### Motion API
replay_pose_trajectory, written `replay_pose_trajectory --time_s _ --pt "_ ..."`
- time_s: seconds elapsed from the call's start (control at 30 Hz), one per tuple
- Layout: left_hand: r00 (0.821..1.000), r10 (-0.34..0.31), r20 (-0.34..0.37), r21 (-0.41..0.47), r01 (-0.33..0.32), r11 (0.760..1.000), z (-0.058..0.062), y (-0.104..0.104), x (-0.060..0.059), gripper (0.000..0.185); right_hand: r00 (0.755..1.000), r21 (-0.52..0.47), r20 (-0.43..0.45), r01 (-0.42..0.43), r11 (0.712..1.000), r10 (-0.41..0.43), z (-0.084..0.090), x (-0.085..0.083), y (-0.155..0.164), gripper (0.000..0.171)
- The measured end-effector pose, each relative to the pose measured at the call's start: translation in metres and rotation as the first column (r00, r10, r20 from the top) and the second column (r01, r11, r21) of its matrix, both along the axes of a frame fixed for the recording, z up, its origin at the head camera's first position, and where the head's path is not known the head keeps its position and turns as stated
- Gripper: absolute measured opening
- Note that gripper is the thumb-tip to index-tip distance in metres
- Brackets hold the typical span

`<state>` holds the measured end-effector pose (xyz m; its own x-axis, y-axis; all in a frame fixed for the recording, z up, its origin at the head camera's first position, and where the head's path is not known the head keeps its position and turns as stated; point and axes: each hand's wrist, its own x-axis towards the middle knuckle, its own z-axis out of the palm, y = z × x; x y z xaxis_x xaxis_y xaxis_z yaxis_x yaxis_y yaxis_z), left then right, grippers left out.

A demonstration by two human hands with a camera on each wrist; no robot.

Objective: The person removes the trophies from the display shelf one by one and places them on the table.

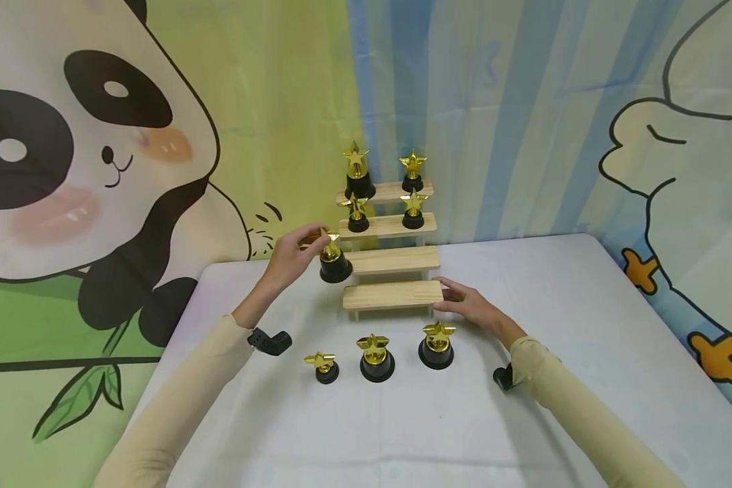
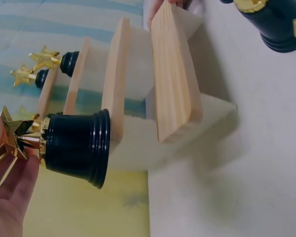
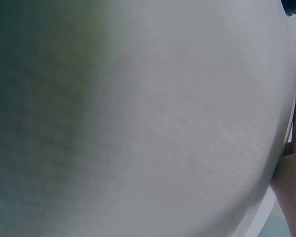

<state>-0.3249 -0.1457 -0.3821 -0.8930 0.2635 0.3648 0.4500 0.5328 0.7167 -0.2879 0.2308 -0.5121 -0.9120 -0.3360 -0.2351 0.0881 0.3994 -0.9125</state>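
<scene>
A four-step wooden riser (image 1: 392, 295) stands at the back of the white table (image 1: 561, 325). My left hand (image 1: 294, 256) pinches the gold star of a black-based star trophy (image 1: 333, 261) and holds it in the air beside the left end of the second step (image 2: 116, 74). In the left wrist view this trophy (image 2: 74, 145) hangs just off that step's edge. My right hand (image 1: 466, 303) lies flat with straight fingers against the right end of the lowest step. Four trophies (image 1: 358, 176) stand on the two upper steps. Three more (image 1: 376, 356) stand in a row in front.
A cartoon panda backdrop (image 1: 91, 163) and a striped curtain (image 1: 512, 115) hang behind the table. The right wrist view shows mostly the white cloth (image 3: 138, 118), with part of my right hand (image 3: 293, 168) at its right edge. Black wrist camera mounts (image 1: 270, 340) sit on both forearms.
</scene>
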Motion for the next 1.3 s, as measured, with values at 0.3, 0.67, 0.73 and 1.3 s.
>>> replay_pose_trajectory --time_s 0.3,0.67,0.73,1.3 --pt "1.000 0.031 0.001 -0.015 -0.031 0.999 -0.003 -0.018 0.004 0.038 1.000 -0.001 0.001 0.006 1.000 -0.006 0.001 0.001 0.000 0.082" --pt "0.996 0.084 0.034 -0.019 -0.084 0.996 0.000 -0.038 0.037 0.039 1.000 0.006 0.007 -0.006 1.000 0.006 -0.005 0.001 0.000 0.085" --pt "0.995 0.101 0.028 -0.011 -0.100 0.995 -0.001 -0.045 0.047 0.038 1.000 0.009 0.005 -0.005 1.000 0.005 -0.003 0.000 0.000 0.084" --pt "0.995 0.097 0.020 -0.010 -0.097 0.995 -0.024 -0.073 0.117 0.033 1.000 0.006 -0.022 -0.017 1.000 0.017 0.001 0.001 0.000 0.081"
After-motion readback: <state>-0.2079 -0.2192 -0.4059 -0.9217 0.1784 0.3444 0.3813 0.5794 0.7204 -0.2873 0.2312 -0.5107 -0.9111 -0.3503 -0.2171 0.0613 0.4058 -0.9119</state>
